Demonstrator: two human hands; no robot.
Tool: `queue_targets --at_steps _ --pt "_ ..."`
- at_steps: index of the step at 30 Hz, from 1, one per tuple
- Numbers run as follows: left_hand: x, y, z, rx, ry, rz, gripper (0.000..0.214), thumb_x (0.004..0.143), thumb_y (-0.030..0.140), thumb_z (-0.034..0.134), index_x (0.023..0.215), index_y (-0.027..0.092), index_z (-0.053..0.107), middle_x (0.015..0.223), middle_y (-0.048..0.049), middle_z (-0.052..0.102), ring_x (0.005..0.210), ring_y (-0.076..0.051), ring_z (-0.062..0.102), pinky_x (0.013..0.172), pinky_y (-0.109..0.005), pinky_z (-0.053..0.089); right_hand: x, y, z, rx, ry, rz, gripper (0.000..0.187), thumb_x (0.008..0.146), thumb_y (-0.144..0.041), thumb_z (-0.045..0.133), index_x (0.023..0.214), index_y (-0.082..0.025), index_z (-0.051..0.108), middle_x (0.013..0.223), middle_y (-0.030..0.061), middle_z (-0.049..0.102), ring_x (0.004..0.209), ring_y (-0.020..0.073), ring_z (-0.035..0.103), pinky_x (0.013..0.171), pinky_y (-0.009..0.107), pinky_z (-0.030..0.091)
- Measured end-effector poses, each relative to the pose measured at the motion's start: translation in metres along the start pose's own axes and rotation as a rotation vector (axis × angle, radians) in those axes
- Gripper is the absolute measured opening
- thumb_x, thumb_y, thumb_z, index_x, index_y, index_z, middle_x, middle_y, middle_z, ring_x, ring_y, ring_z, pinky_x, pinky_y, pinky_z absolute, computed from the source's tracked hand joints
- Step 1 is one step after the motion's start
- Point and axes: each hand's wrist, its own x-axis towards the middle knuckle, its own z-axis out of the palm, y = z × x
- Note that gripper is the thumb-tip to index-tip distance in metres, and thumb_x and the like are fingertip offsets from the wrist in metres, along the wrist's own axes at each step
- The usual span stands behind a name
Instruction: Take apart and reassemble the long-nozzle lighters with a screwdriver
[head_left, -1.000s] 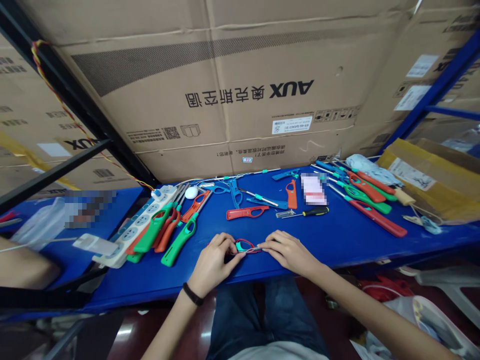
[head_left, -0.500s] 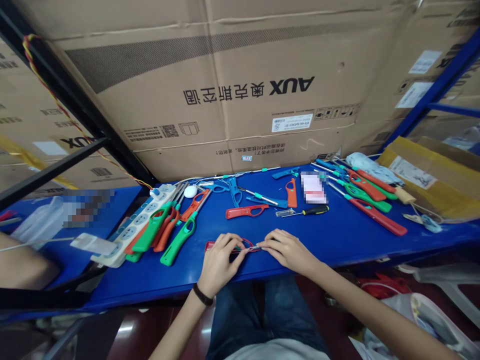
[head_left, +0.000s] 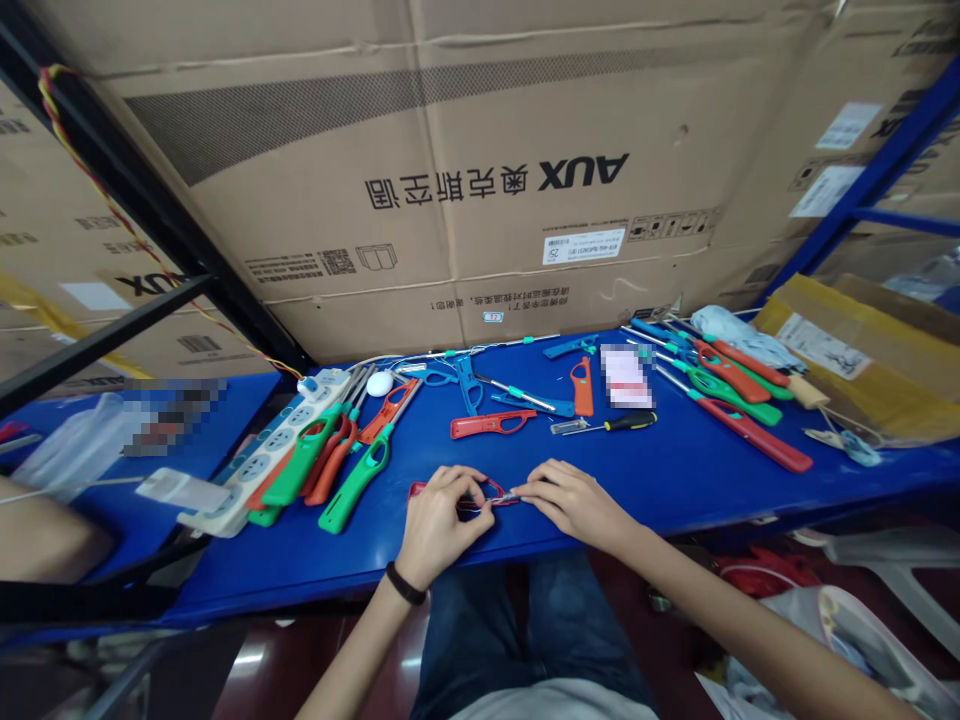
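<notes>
A red long-nozzle lighter [head_left: 491,492] lies near the front edge of the blue table [head_left: 660,470]. My left hand [head_left: 439,522] has its fingers curled over the lighter's handle and trigger loop. My right hand [head_left: 570,498] pinches the metal nozzle end just to the right of it. Both hands rest on the table surface, close together. The lighter's middle shows between them; its handle end pokes out at the left.
Several green, orange and blue lighters [head_left: 352,470] lie at the left beside a white power strip [head_left: 277,445]. More lighters [head_left: 739,405] lie at the right, with a screwdriver [head_left: 619,422] and loose lighter shells [head_left: 491,425] in the middle. Large cardboard boxes [head_left: 480,180] stand behind.
My left hand has slid right over the lighter's trigger loop, covering the teal part seen a second ago. The red handle end now shows at the left. My right hand holds still.
</notes>
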Motion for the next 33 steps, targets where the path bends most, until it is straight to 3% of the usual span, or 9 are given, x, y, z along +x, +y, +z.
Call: queue_targets --at_steps 21,28,33 --pt "-0.0034 -0.004 -0.0011 -0.031 0.019 0.032 0.018 0.087 0.039 0.057 0.078 0.027 0.068 0.102 0.0001 0.067 0.094 -0.018 0.061 0.078 -0.028 0.049 0.0015 -0.0022 0.0018 0.038 0.014 -0.004 0.023 0.095 -0.021 0.046 0.106 -0.022 0.067 0.088 0.0052 0.063 0.082 0.0175 0.058 0.074 0.03 0.048" --pt "-0.0021 -0.0031 -0.0001 -0.019 0.027 -0.006 0.018 0.084 0.042 0.061 0.079 0.027 0.07 0.094 0.0012 0.065 0.082 -0.014 0.063 0.068 -0.022 0.047 0.0021 -0.0031 0.0031 0.049 0.011 -0.008 0.023 0.095 -0.022 0.046 0.107 -0.021 0.066 0.089 0.0053 0.064 0.083 0.0175 0.058 0.075 0.031 0.048" --pt "0.0016 -0.0038 0.0023 -0.05 0.051 -0.056 0.019 0.08 0.046 0.065 0.078 0.028 0.071 0.085 0.0022 0.068 0.081 -0.015 0.062 0.068 -0.024 0.047 0.0018 -0.0016 0.003 0.037 0.018 -0.007 0.024 0.096 -0.023 0.045 0.107 -0.022 0.067 0.088 0.0055 0.064 0.083 0.0174 0.058 0.074 0.031 0.048"
